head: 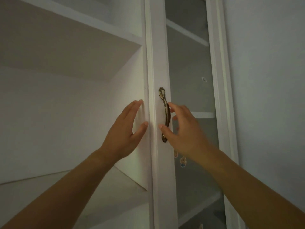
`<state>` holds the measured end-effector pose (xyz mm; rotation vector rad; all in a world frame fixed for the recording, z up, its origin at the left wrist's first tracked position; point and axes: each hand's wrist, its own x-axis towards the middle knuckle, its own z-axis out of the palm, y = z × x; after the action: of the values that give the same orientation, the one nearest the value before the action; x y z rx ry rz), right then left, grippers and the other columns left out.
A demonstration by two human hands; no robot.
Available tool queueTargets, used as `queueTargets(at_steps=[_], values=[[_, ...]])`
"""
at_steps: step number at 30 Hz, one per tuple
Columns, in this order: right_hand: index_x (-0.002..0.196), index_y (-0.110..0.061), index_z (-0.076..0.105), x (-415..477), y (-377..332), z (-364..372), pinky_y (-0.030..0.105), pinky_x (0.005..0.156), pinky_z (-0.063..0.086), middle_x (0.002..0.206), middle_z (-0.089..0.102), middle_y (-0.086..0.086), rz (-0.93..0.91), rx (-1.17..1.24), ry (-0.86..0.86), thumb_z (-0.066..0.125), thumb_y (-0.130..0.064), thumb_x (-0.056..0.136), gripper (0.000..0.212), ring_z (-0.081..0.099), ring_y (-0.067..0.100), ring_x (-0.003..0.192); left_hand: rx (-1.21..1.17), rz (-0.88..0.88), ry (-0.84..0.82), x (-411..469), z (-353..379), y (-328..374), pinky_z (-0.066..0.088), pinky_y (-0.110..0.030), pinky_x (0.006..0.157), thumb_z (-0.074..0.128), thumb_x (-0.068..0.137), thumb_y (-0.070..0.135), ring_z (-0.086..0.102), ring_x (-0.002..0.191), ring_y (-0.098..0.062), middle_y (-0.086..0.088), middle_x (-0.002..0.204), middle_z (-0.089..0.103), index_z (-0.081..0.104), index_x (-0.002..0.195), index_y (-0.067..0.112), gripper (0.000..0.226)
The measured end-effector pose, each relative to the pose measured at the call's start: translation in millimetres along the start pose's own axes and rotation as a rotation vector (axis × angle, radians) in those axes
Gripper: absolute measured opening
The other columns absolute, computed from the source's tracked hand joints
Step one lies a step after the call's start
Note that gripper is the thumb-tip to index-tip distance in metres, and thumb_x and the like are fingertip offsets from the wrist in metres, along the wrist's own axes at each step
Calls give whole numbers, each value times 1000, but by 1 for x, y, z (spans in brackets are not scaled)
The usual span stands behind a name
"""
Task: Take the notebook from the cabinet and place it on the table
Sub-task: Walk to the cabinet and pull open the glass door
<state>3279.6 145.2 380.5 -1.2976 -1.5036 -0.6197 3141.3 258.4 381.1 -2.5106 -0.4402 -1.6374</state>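
Observation:
A white cabinet fills the view, with a glass-paned door (189, 71) on the right and a bronze curved handle (165, 113) on its white frame. My right hand (183, 131) is at the handle, fingers spread and curled around it without closing. My left hand (125, 128) is flat and open against the inner side wall of the open left compartment, beside the door frame. No notebook is visible anywhere; the shelves I can see are bare.
The open left compartment has a shelf (66, 179) below and another above. Behind the glass are several white shelves (204, 114) and small stickers (182, 161) on the pane. A plain wall (267, 80) lies to the right.

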Motion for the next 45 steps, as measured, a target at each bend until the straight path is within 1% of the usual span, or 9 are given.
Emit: queueTargets(at_steps=[5,11,16,19,23,27,35,38,45], values=[[135,-24,33,5,2,11,33,90,50,116,38,-14,-18,-4,73,60,-31,84,58,44,2,101,-140,5,37,4,16,-11,21,-36,114,35,93,45,9,139,-1,11,154,12,9,144,32,59],[133,-23,38,7,2,19,20,87,48,110,39,-13,21,21,152,61,-26,85,54,51,6,96,-173,42,40,2,28,-20,8,-25,112,21,87,58,0,138,6,18,153,1,1,139,42,58],[134,-22,39,5,1,32,24,89,51,113,43,-11,31,81,259,58,-22,87,51,54,5,95,-239,37,38,3,31,-24,9,-28,112,18,83,61,-2,137,7,20,154,-1,0,139,44,61],[134,-23,39,5,2,35,20,88,50,111,45,-13,48,106,293,58,-21,87,51,53,-1,93,-261,34,26,2,30,-24,9,-30,113,19,83,62,-3,136,9,23,153,-2,-1,138,47,60],[132,-25,41,4,2,37,18,80,51,108,48,-11,63,135,309,59,-20,87,50,55,5,93,-279,22,16,2,30,-22,12,-35,115,18,80,65,-3,137,7,25,151,-4,-3,133,54,57],[130,-28,42,3,2,37,18,80,50,104,47,-16,88,156,311,59,-18,86,48,55,5,93,-307,26,14,0,30,-22,13,-40,116,20,82,63,-2,138,5,24,151,-4,-3,132,54,56],[128,-28,44,2,-3,31,24,85,54,111,53,-3,153,167,294,60,-20,85,46,56,9,93,-251,46,-9,-7,28,-24,6,-26,107,23,84,59,-7,133,10,28,147,-9,-4,133,53,56],[128,-28,44,3,-4,33,25,85,54,112,54,0,169,154,309,60,-19,85,47,56,9,93,-239,47,-23,-8,30,-26,4,-28,108,22,84,60,-6,136,5,28,147,-11,-7,130,55,55],[128,-30,46,3,-3,31,17,80,51,106,57,-1,160,129,318,62,-17,84,49,57,7,89,-225,47,-33,-9,31,-27,3,-31,110,18,84,63,-8,138,0,26,147,-13,-8,132,53,55]])
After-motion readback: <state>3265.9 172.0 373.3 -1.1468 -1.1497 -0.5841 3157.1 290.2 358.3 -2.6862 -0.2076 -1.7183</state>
